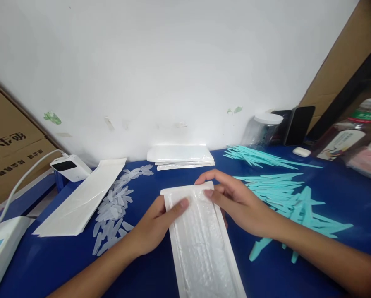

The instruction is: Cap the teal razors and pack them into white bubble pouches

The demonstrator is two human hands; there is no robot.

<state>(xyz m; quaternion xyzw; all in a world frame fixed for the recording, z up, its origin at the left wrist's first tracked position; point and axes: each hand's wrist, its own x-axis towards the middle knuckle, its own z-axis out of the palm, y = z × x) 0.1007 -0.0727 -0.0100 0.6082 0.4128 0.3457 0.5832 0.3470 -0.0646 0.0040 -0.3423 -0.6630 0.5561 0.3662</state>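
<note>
A long white padded mailer bag (204,244), wrinkled and glossy, is held up in front of me by its far end. My left hand (163,221) grips its left edge, the thumb lying on the face and the fingers hidden behind. At the top right corner, my right hand (235,203) pinches the bag with its thumb on the face and its index finger over the top edge. Small frosted translucent pieces (113,203) lie in a pile left of my left hand. Turquoise plastic sticks (272,190) are heaped right of and beneath my right forearm.
More flat white bags (180,155) are stacked by the wall, and another stack (82,198) lies at left. A white device with a cable (72,167) stands beside it. At the back right are a clear jar (262,128), a dark phone (299,124) and a bottle (348,132).
</note>
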